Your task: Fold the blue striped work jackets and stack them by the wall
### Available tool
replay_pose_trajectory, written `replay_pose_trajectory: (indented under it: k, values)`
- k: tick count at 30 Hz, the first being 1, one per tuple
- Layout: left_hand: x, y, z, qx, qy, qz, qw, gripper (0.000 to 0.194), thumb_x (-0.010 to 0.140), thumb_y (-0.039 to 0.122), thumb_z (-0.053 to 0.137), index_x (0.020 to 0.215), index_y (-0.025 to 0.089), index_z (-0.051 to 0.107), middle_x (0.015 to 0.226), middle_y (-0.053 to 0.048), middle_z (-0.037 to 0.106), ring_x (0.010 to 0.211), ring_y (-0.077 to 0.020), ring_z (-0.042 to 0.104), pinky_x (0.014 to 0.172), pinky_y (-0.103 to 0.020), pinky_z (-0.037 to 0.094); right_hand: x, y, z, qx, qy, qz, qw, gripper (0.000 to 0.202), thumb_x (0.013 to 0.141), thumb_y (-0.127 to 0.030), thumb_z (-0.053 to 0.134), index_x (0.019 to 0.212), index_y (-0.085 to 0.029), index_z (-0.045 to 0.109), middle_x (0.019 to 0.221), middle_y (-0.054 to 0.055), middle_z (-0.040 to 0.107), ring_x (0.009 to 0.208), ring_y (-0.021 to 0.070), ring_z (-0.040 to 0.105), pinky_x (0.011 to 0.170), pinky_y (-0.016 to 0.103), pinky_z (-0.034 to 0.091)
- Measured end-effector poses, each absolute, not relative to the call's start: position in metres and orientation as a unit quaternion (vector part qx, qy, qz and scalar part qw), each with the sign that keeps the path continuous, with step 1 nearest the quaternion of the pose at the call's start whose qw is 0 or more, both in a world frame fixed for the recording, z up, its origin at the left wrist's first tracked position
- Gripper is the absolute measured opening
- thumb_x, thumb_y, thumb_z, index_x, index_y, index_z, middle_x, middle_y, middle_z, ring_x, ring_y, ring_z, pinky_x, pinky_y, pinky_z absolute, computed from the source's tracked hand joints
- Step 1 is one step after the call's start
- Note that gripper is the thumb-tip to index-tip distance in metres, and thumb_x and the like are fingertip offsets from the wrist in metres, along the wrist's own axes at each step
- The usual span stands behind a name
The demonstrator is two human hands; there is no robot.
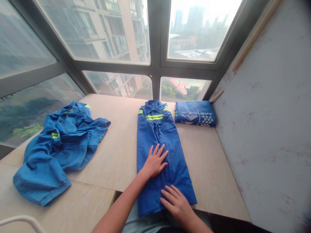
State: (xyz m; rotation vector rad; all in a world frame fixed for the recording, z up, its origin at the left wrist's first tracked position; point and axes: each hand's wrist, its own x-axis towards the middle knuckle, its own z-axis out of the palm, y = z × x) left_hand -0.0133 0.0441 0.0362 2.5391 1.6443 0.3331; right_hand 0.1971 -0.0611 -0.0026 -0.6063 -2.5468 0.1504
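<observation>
Several grey-framed window panes (155, 35) stand across the far side, beyond the pale tan tabletop (119, 142) in front of me. At my right rises a whitish wall with faint pink flowers (262, 129).

On the tabletop to my left sprawls a crumpled blue cloth jacket with yellow-green reflective bands (73, 142), one sleeve stretched toward me, its ribbed hem pointing to the middle.

Straight ahead lies a long blue cloth jacket folded into a narrow strip (173, 139), its collar at the far end near the windows and yellow-green bands across the chest and shoulders. Its near end reaches the table's edge, the left corner running past it.

Just beside its collar, on the right and close to the wall, sits a compact folded blue bundle with white lettering and dots (194, 111).

My left hand (155, 161) rests palm down around the middle of the narrow jacket, fingers spread apart, gripping nothing. My right hand (176, 204) lies on its near end, also open, fingers slightly parted.

Smallest, a curved white tube-like piece (24, 219) shows at the lower left corner.
</observation>
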Motion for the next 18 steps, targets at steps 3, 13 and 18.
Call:
replay_pose_trajectory:
  k: [3, 13, 18]
  values:
    - [-0.014, 0.039, 0.017, 0.837, 0.532, 0.105, 0.070, 0.058, 0.094, 0.045, 0.050, 0.149, 0.030, 0.038, 0.160, -0.010, 0.028, 0.147, -0.0344, 0.020, 0.115, -0.063, 0.016, 0.194, -0.061, 0.012, -0.241, -0.935, 0.114, 0.233, 0.025, 0.093, -0.019, 0.056, 0.116, -0.024, 0.064, 0.118, 0.004, 0.070, 0.109, 0.0224, 0.065, 0.097, 0.036, 0.052]
    - [-0.055, 0.007, 0.043, 0.781, 0.505, 0.234, 0.283, 0.058, 0.088, 0.038, 0.060, 0.142, 0.025, 0.049, 0.154, -0.012, 0.040, 0.141, -0.0295, 0.038, 0.115, -0.051, 0.032, 0.170, 0.050, 0.132, -0.107, -0.922, 0.362, 0.091, 0.020, 0.092, -0.026, 0.056, 0.100, -0.032, 0.074, 0.084, -0.007, 0.074, 0.070, 0.0120, 0.066, 0.070, 0.020, 0.049]
    - [-0.116, 0.013, 0.044, 0.484, 0.589, 0.415, 0.497, 0.048, 0.089, 0.047, 0.055, 0.121, 0.013, 0.067, 0.123, -0.010, 0.069, 0.117, -0.0293, 0.061, 0.106, -0.043, 0.045, 0.127, 0.147, 0.135, -0.343, -0.805, 0.413, 0.253, 0.032, 0.094, -0.045, 0.053, 0.107, -0.021, 0.069, 0.100, -0.002, 0.069, 0.083, 0.0125, 0.065, 0.079, 0.028, 0.054]
